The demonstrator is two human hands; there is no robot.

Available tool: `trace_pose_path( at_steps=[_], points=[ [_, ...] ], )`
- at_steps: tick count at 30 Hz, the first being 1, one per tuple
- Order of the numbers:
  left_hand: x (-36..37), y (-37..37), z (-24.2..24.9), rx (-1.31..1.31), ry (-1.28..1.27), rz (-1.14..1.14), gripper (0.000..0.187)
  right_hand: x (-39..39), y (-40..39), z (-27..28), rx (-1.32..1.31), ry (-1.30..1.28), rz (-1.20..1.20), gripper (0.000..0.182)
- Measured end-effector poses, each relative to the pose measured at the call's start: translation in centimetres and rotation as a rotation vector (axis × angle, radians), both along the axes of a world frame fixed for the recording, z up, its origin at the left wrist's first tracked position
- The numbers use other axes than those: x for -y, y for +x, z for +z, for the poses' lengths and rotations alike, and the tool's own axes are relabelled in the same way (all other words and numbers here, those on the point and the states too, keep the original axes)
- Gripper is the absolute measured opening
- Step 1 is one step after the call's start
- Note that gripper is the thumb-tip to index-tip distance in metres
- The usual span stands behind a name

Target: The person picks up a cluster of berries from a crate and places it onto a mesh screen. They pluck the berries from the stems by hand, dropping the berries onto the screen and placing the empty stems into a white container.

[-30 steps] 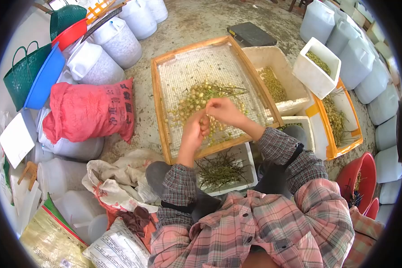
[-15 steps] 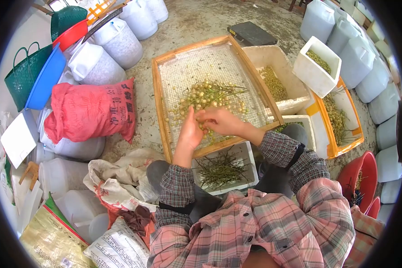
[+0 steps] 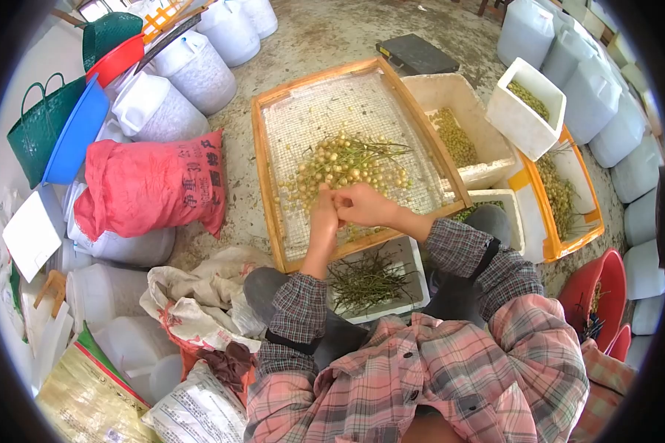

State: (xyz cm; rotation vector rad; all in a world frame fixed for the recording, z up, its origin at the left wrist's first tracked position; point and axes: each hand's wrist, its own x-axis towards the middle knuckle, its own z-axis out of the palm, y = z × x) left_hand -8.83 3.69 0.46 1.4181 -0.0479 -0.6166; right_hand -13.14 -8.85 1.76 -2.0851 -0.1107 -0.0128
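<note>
A heap of small round yellow-green fruits (image 3: pixel 332 162) with thin stems lies on the mesh of a wood-framed sieve (image 3: pixel 300 96). Over the near side of that heap, my left hand (image 3: pixel 323 221) and my right hand (image 3: pixel 368 205) meet at the fingertips. Both are closed in a pinch; whatever is between the fingers is hidden. Below the sieve's near edge, a white foam box holds a pile of bare dark green stems (image 3: pixel 373 280).
White foam boxes (image 3: pixel 458 177) with fruit stand right of the sieve, beside an orange-rimmed crate (image 3: pixel 590 232). A stuffed red sack (image 3: pixel 151 181) and white plastic drums (image 3: pixel 159 107) line the left. A red basin (image 3: pixel 606 288) sits at lower right.
My hands have drawn closer together, the left turning and shifting slightly right. Its fingers, more extended before, are now closed against the right hand's. The fruit heap looks nearly the same.
</note>
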Motion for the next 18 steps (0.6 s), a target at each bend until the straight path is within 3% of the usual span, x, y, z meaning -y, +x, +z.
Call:
trace_pose_path(
  at_steps=[2, 5, 8, 11, 12, 14, 15, 17, 18],
  points=[
    [0.1, 0.0, 0.3, 0.068, -0.042, 0.008, 0.04, 0.0, 0.0, -1.2, -0.018, 0.222, -0.04, 0.013],
    [-0.1, 0.2, 0.5, 0.169, -0.004, -0.032, 0.035, -0.2, -0.6, -2.1, 0.045, 0.317, -0.098, 0.014],
    [0.4, 0.8, -1.5, 0.383, 0.134, -0.077, 0.035, -0.5, -2.2, -0.3, -0.166, 0.678, -0.181, 0.015],
    [0.3, 0.7, 0.2, 0.58, 0.435, -0.131, 0.034, -0.6, -4.5, -0.4, -0.004, 0.352, -0.25, 0.012],
    [0.1, 1.0, 1.1, 0.635, 0.557, -0.15, 0.033, -0.6, -6.0, -1.3, 0.06, 0.094, -0.137, 0.012],
    [-0.5, 2.6, 0.7, 0.975, 0.537, -0.182, 0.031, -0.5, -9.0, -3.2, 0.177, -0.426, 0.099, 0.011],
    [-0.5, 3.0, 0.5, 1.142, 0.523, -0.199, 0.03, -0.5, -9.2, -2.1, 0.113, -0.473, 0.165, 0.01],
    [0.4, 3.2, 2.9, 1.125, 0.566, -0.215, 0.026, 0.0, -8.8, 2.0, -0.002, -0.576, 0.3, 0.009],
    [0.9, 3.5, 3.6, 1.171, 0.615, -0.216, 0.026, 0.5, -7.5, 3.0, 0.006, -0.621, 0.229, 0.008]
  ],
)
